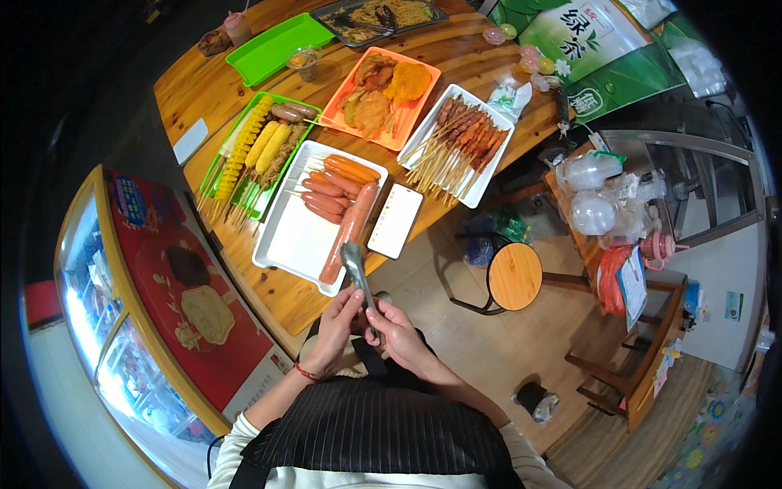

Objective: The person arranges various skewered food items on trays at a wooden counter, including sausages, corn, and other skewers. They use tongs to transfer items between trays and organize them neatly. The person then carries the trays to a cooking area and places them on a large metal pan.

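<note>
Metal tongs (360,275) are held between my two hands at the table's near edge, their head upward over the corner of a white tray (275,244). My left hand (336,324) pinches the tongs from the left, and my right hand (397,333) grips the handle's lower end. In the white tray lie one long sausage (348,232) and several skewered sausages (327,195). Right of that tray a phone (395,221) with a lit screen lies on the wooden table. Farther right, another white tray (498,153) holds many meat skewers (470,131).
A green tray (259,211) with corn and spiral potato skewers, an orange tray (421,70) with fried pieces and a bare green tray (269,49) stand on the table. A display freezer (153,305) is at left. A stool (515,277) stands to the right.
</note>
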The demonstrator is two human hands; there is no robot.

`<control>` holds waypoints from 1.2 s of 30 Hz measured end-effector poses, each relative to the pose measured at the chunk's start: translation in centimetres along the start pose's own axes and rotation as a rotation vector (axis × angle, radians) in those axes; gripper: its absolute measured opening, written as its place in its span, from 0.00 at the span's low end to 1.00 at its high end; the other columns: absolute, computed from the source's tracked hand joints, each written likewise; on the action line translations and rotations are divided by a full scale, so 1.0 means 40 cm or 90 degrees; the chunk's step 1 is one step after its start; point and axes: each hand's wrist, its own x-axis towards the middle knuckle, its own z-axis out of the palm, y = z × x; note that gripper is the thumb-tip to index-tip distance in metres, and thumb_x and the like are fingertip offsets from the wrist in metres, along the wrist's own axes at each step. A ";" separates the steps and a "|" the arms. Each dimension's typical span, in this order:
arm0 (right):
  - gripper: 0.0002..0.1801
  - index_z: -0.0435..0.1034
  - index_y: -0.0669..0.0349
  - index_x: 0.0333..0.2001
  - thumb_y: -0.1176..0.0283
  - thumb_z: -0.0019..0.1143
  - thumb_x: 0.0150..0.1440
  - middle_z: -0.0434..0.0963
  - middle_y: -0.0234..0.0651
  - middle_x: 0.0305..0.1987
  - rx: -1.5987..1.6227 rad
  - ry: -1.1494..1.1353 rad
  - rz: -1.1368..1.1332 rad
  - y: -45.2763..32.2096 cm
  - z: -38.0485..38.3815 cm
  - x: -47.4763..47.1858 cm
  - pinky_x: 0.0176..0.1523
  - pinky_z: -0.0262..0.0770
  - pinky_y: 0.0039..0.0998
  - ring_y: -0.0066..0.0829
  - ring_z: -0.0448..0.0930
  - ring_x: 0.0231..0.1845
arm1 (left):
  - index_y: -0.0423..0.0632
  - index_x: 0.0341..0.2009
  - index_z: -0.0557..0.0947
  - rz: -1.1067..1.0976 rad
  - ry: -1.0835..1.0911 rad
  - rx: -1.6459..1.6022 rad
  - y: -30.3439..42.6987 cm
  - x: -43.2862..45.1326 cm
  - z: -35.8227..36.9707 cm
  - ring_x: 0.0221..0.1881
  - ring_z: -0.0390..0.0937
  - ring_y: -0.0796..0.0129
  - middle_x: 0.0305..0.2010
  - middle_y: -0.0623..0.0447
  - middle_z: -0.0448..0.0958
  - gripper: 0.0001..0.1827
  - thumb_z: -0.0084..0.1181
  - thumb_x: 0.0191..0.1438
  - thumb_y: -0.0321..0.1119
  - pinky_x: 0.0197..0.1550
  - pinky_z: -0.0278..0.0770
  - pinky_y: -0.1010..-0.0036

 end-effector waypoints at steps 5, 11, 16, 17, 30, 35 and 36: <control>0.20 0.68 0.61 0.50 0.58 0.35 0.69 0.74 0.28 0.36 0.068 0.063 0.045 -0.019 0.027 0.048 0.31 0.66 0.19 0.17 0.69 0.27 | 0.38 0.52 0.71 0.109 -0.007 0.064 -0.004 0.032 -0.042 0.29 0.72 0.78 0.32 0.56 0.73 0.17 0.53 0.60 0.29 0.29 0.72 0.80; 0.17 0.65 0.59 0.52 0.60 0.38 0.68 0.75 0.30 0.40 0.033 0.188 0.072 -0.021 0.056 0.109 0.28 0.65 0.18 0.15 0.69 0.27 | 0.40 0.58 0.67 0.116 -0.046 0.146 -0.002 0.056 -0.087 0.33 0.72 0.75 0.38 0.54 0.73 0.28 0.61 0.54 0.31 0.33 0.74 0.79; 0.18 0.65 0.62 0.50 0.59 0.44 0.66 0.73 0.30 0.31 -0.176 0.282 0.059 -0.024 0.030 0.130 0.24 0.63 0.17 0.14 0.69 0.23 | 0.40 0.58 0.68 0.080 -0.082 0.256 -0.004 0.079 -0.135 0.33 0.72 0.74 0.37 0.53 0.72 0.30 0.64 0.52 0.33 0.36 0.73 0.79; 0.18 0.65 0.62 0.49 0.59 0.45 0.65 0.72 0.29 0.28 -0.235 0.324 0.076 -0.029 0.019 0.130 0.24 0.62 0.17 0.15 0.69 0.22 | 0.40 0.56 0.69 0.087 -0.075 0.257 -0.007 0.084 -0.144 0.32 0.72 0.75 0.36 0.54 0.72 0.29 0.64 0.52 0.33 0.35 0.73 0.79; 0.30 0.70 0.72 0.20 0.50 0.52 0.57 0.68 0.42 0.13 -0.912 0.335 0.041 -0.120 0.012 0.302 0.26 0.66 0.38 0.38 0.71 0.16 | 0.38 0.47 0.74 0.098 0.008 0.245 0.018 0.127 -0.258 0.34 0.70 0.76 0.35 0.57 0.73 0.19 0.63 0.51 0.27 0.40 0.71 0.80; 0.29 0.72 0.72 0.22 0.51 0.52 0.57 0.69 0.46 0.14 -0.909 0.340 0.053 -0.117 0.005 0.311 0.26 0.67 0.38 0.40 0.73 0.17 | 0.38 0.48 0.74 0.121 0.032 0.236 0.024 0.120 -0.265 0.34 0.71 0.76 0.35 0.55 0.72 0.19 0.63 0.51 0.28 0.38 0.72 0.80; 0.29 0.72 0.72 0.22 0.51 0.52 0.57 0.69 0.46 0.14 -0.903 0.345 0.036 -0.116 0.002 0.304 0.27 0.67 0.38 0.40 0.73 0.17 | 0.38 0.47 0.74 0.117 0.034 0.236 0.024 0.121 -0.266 0.34 0.70 0.76 0.35 0.56 0.72 0.19 0.63 0.52 0.28 0.38 0.72 0.80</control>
